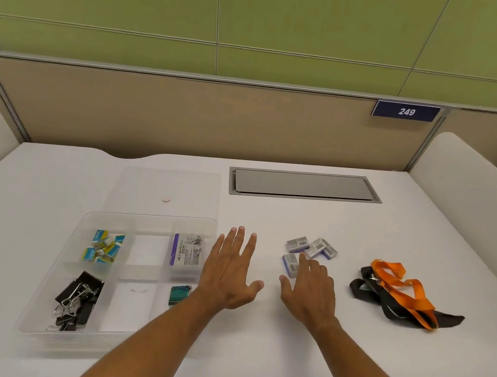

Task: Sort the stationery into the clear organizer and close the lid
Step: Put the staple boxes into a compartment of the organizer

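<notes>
A clear organizer (41,296) lies at the left of the white table, its clear lid (166,189) flat behind it. Its compartments hold black binder clips (79,298), small blue-and-yellow boxes (104,246), a white-and-purple box (187,252) and a teal block of staples (179,294). My left hand (229,274) is spread flat just right of the organizer, holding nothing. My right hand (309,289) reaches with straight fingers over several small grey staple boxes (312,249); its fingertips touch the nearest one (290,262). Orange and black lanyards (399,294) lie in a heap further right.
A grey cable hatch (304,185) is set into the table behind the staple boxes. A beige partition with a blue "249" sign (406,111) closes the back. White side dividers (480,184) flank the desk.
</notes>
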The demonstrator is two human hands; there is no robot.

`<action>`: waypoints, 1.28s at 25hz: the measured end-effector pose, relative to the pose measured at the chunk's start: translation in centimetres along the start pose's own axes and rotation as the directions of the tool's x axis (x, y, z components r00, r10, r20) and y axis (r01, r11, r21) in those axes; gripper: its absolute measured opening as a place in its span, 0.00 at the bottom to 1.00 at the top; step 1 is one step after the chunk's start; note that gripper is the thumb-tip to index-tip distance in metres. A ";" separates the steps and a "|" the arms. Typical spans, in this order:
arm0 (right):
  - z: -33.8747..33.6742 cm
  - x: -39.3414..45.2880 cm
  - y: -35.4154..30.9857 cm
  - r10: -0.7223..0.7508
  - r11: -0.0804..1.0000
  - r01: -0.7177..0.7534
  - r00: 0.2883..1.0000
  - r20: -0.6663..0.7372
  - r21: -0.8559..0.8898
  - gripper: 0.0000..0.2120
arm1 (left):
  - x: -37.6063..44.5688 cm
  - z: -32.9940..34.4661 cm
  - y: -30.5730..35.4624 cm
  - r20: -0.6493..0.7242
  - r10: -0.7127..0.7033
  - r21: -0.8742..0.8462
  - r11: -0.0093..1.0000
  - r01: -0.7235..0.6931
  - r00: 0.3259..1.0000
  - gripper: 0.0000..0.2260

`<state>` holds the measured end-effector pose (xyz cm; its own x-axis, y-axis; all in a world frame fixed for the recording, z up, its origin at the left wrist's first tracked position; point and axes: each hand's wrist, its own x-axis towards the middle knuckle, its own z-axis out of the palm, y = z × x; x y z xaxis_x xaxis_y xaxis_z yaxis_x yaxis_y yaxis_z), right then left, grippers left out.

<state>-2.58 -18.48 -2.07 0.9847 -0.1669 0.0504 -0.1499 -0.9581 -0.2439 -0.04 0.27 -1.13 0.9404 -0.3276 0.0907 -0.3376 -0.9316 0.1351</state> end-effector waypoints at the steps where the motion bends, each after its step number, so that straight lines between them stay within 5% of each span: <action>1: 0.2 0.5 0.2 -0.011 1.000 0.010 1.000 -0.007 -0.007 0.33 | 0.1 0.3 0.2 0.003 -0.006 -0.004 1.000 0.006 1.000 0.42; 13: 1.2 3.3 0.5 -0.019 0.977 0.003 0.997 0.073 0.213 0.26 | 3.2 1.8 1.7 0.022 -0.048 -0.011 0.999 0.049 0.999 0.42; 25: -1.3 3.4 6.0 0.084 0.945 -0.058 0.994 -0.067 0.322 0.10 | 10.5 3.7 8.1 0.226 -0.040 -0.227 0.970 0.092 0.973 0.37; 32: -1.7 5.2 8.7 0.158 0.960 -0.122 0.979 -0.130 0.252 0.06 | 11.8 4.5 8.5 0.177 0.036 -0.169 0.986 -0.006 0.984 0.21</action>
<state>1.09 -28.08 -2.25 0.9284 -0.3454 0.1368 -0.2415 -0.8409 -0.4844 8.38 -12.19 -3.35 0.9200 -0.3835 -0.0803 -0.3447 -0.8897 0.2995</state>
